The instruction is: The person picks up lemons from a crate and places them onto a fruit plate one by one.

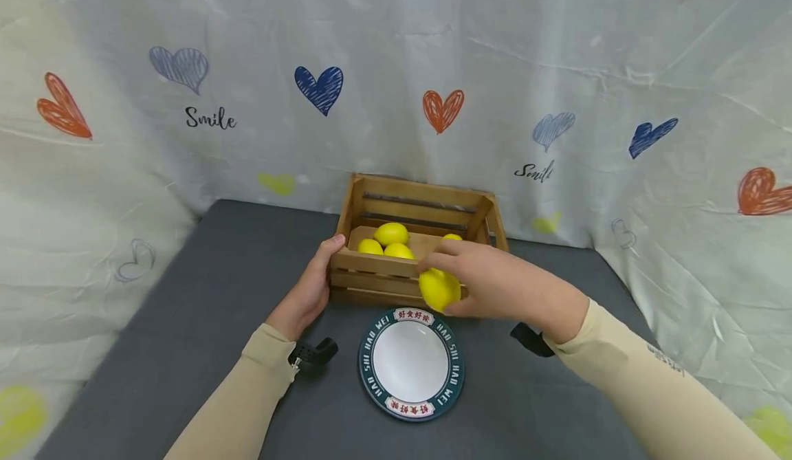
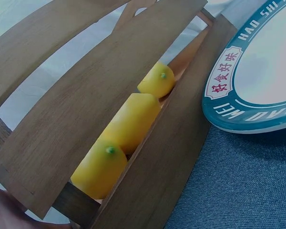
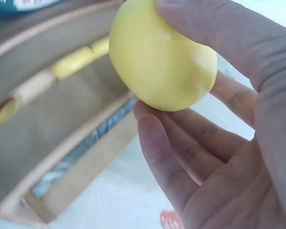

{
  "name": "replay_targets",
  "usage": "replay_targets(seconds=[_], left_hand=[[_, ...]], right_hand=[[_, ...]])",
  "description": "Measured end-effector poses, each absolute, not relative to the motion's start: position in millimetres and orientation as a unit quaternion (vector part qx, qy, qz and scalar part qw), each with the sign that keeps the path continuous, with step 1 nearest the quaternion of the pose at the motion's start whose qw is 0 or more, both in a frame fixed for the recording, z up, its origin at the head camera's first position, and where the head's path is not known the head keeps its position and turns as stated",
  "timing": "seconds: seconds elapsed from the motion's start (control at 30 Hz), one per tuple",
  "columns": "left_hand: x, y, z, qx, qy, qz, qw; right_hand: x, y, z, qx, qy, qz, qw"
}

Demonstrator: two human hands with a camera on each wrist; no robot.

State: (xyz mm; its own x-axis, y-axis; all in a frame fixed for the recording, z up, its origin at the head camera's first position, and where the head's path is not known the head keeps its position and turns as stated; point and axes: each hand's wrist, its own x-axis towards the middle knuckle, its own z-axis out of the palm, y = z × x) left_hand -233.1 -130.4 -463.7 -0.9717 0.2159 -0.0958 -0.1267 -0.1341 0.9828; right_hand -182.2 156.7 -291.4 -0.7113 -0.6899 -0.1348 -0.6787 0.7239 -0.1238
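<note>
My right hand (image 1: 495,278) pinches a yellow lemon (image 1: 439,291) between thumb and fingers, in front of the wooden crate's front wall and near the plate's far rim. Close up in the right wrist view, the lemon (image 3: 157,57) has the thumb on one side and fingertips on the other. With its thumb at the top rim, my left hand (image 1: 307,287) grips the left front corner of the slatted wooden crate (image 1: 371,262). Inside, several lemons (image 1: 391,234) lie mostly at the left; another lemon (image 1: 452,237) shows behind my right hand, partly hidden.
A round white plate (image 1: 411,362) with a dark green lettered rim lies on the dark grey tablecloth (image 1: 247,267), just in front of the crate. Behind the table hangs a pale curtain (image 1: 383,40) printed with hearts, close to the crate's back.
</note>
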Motion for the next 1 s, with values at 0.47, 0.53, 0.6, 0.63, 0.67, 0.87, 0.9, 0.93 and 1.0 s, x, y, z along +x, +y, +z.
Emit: replay_targets(seconds=[0.47, 0.53, 0.6, 0.63, 0.67, 0.87, 0.9, 0.93, 1.0], left_hand=[[-233.1, -132.9, -462.7, 0.016, 0.654, 0.748, 0.113], [-231.6, -130.9, -461.1, 0.006, 0.660, 0.743, 0.110], [-229.1, -128.7, -458.7, -0.008, 0.669, 0.736, 0.104], [-227.8, -127.6, -458.0, -0.015, 0.671, 0.734, 0.101], [-226.3, -126.6, -457.4, -0.021, 0.675, 0.731, 0.098], [-220.7, -122.5, -456.3, -0.032, 0.687, 0.721, 0.087], [-220.0, -122.1, -455.9, -0.033, 0.690, 0.718, 0.086], [-219.7, -121.1, -456.0, -0.036, 0.694, 0.714, 0.085], [-218.5, -119.2, -455.6, -0.042, 0.702, 0.706, 0.082]], right_hand=[[-176.7, 132.2, -362.2, -0.391, 0.909, -0.051, 0.137], [-178.6, 130.1, -372.7, -0.390, 0.908, -0.055, 0.142], [-180.5, 128.5, -381.1, -0.393, 0.906, -0.062, 0.145], [-181.3, 127.8, -384.8, -0.394, 0.905, -0.063, 0.147], [-182.2, 127.1, -388.4, -0.395, 0.904, -0.064, 0.148], [-186.3, 122.6, -401.2, -0.393, 0.904, -0.063, 0.156], [-186.8, 121.5, -402.2, -0.392, 0.904, -0.064, 0.157], [-187.2, 121.3, -403.4, -0.391, 0.904, -0.064, 0.159], [-187.9, 120.4, -405.3, -0.391, 0.904, -0.065, 0.162]])
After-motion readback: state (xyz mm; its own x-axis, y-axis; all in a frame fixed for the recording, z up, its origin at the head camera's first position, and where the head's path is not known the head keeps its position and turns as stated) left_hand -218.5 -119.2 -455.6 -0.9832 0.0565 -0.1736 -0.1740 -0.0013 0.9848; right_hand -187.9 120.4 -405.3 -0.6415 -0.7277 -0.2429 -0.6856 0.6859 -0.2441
